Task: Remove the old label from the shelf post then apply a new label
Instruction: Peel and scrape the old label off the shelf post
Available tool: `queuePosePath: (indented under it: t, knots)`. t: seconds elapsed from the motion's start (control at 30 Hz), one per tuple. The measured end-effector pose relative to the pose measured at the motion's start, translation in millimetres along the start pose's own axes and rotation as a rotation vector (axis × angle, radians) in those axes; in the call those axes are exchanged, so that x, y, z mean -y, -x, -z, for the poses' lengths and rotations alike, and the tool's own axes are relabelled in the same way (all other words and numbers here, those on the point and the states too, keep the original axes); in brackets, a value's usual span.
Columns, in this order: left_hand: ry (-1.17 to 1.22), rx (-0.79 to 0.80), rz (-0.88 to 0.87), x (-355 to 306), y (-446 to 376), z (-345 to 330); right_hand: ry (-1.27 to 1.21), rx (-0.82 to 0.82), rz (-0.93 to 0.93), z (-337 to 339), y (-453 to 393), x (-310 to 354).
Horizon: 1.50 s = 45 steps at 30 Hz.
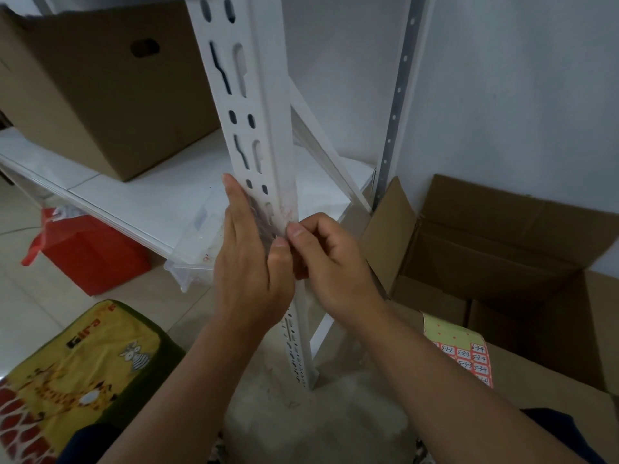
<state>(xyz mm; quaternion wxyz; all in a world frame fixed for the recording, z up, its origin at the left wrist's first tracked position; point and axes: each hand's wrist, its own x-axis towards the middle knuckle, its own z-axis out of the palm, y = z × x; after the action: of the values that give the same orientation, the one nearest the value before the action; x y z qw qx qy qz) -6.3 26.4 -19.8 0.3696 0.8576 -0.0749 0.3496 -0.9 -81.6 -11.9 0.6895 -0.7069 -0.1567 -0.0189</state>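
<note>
The left hand [249, 262] lies flat on the white shelf post [258, 128], pressing a clear strip. The right hand [330, 262] pinches the strip's edge with thumb and finger.

One view only, from the head, looking forward and steeply down, close in on the white slotted metal shelf post [254, 128], which runs up the middle of the frame and leans with the wide-angle bend. Both forearms reach in from the bottom edge toward the post. Left of it lies the white shelf board [160, 195]; right of it, the pale wall [519, 95].
</note>
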Motion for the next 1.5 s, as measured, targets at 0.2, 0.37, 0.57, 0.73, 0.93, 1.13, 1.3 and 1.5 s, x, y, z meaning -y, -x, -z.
queuePosePath:
  t: [0.2, 0.37, 0.57, 0.73, 0.93, 1.13, 1.3, 1.5]
  knots:
    - [0.028, 0.01, -0.012, 0.5, 1.0, -0.2, 0.156, 0.017, 0.074, 0.5, -0.2, 1.6]
    - [0.038, 0.018, -0.009, 2.5, 1.0, 0.3, 0.171, 0.03, 0.082, 2.5, -2.8, 0.8]
    - [0.037, 0.007, -0.009, 2.7, 1.4, -1.7, 0.213, 0.003, 0.117, 3.0, -4.4, -0.1]
    - [0.033, 0.007, 0.001, 2.7, 2.2, -2.2, 0.191, -0.01, 0.109, 2.2, -4.7, -2.3]
    - [0.031, 0.008, -0.007, 3.2, 2.3, -2.4, 0.188, 0.011, 0.103, 3.3, -4.3, -2.3]
    - [0.046, -0.007, -0.022, 4.4, 1.7, -3.1, 0.169, 0.008, 0.087, 4.6, -5.4, -1.5]
    - [0.055, 0.002, -0.012, 4.7, 1.9, 0.6, 0.016, 0.001, 0.014, 6.9, -4.0, -1.5]
    - [0.048, -0.021, -0.016, 5.2, 1.5, -0.6, -0.073, 0.021, -0.007, 8.2, -2.3, 1.6]
